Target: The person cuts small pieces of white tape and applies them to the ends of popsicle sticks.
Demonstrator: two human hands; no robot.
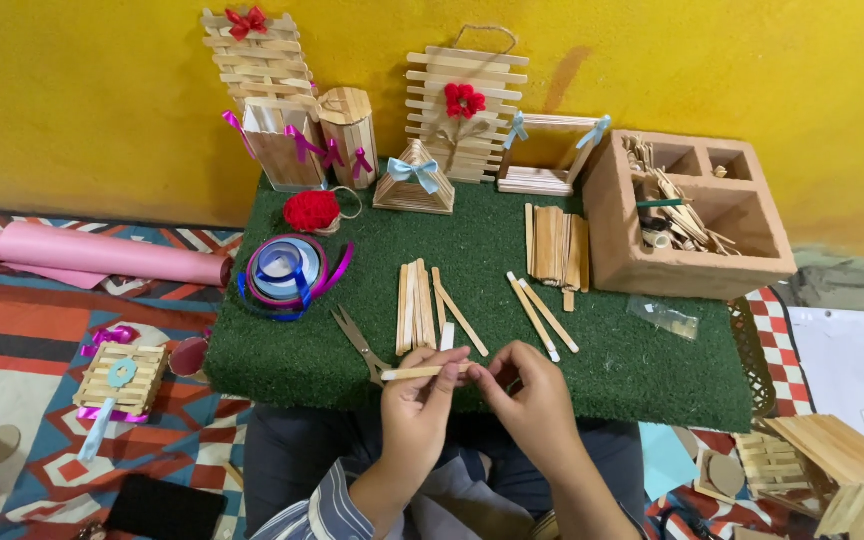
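Head view, lower centre: left hand (420, 402) and right hand (529, 392) pinch a flat wooden craft stick (422, 372) (light, stiff, probably snappable) by its ends.

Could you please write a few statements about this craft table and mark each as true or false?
1. Both hands hold one wooden stick. True: left hand, right hand.
2. The scissors are in the right hand. False: they lie on the green mat.
3. The ribbon rolls sit on the mat's left side. True.
4. The clay block is empty. False: it holds sticks.
5. The wall is blue. False: it is yellow.
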